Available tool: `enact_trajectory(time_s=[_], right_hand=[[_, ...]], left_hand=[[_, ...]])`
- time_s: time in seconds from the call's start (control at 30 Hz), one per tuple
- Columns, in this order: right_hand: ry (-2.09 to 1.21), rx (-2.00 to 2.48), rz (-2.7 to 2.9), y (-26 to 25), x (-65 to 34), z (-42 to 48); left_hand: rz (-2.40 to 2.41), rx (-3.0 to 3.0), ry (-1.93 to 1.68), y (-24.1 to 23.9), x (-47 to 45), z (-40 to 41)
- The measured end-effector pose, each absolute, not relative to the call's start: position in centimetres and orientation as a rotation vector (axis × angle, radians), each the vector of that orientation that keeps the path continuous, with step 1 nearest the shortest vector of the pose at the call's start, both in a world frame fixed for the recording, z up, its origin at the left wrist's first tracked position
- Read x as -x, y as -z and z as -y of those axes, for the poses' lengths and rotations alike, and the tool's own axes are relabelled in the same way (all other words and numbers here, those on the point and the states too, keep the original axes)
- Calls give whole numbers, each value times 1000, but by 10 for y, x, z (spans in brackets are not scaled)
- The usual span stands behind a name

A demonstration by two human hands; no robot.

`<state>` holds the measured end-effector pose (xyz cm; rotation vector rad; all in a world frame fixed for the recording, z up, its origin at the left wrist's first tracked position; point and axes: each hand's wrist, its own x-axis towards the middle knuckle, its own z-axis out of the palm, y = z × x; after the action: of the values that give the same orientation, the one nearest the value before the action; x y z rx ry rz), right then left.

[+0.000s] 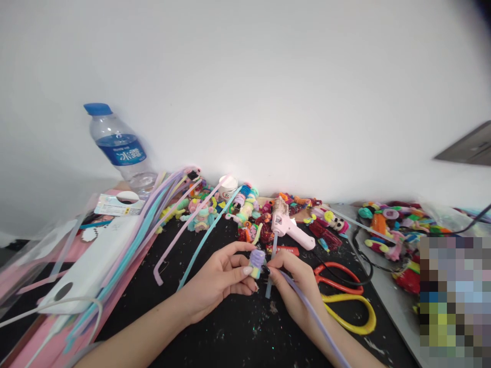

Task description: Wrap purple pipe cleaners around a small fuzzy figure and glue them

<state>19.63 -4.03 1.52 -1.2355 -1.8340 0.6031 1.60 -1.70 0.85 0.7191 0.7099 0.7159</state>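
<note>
Between the thumb and fingers of my left hand (220,276) is a small coiled pipe-cleaner piece (257,259), lavender on top with yellow and pale green below. My right hand (297,278), fingers closed, pinches a long lavender pipe cleaner (318,322) close beside the coil. Its loose length trails back over my right forearm. Whether the strand joins the coil is hard to see. Just beyond my right hand lies a pale pink glue gun (295,234), with a translucent glue stick (269,292) reaching down past my fingertips.
Red-and-yellow scissors handles (356,312) lie right of my right hand, near a black cable (368,278). Pastel pipe cleaners (132,245) are bundled at left, before a leaning water bottle (120,148). Colourful pipe-cleaner figures (203,214) line the back of the black mat (215,337).
</note>
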Motion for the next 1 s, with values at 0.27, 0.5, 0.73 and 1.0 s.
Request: enact_trajectory(time_s=[0.27, 0.5, 0.73, 1.0], right_hand=[[-523, 1222, 1929, -9, -202, 38], [-446, 1195, 1972, -8, -202, 38], [-412, 1226, 2015, -7, -202, 39], [-332, 1240, 2041, -3, -200, 39]], left_hand=[[-729, -738, -706, -8, -13, 15], [-711, -749, -703, -9, -13, 15], [-737, -836, -741, -6, -17, 16], [-769, -947, -776, -3, -19, 15]])
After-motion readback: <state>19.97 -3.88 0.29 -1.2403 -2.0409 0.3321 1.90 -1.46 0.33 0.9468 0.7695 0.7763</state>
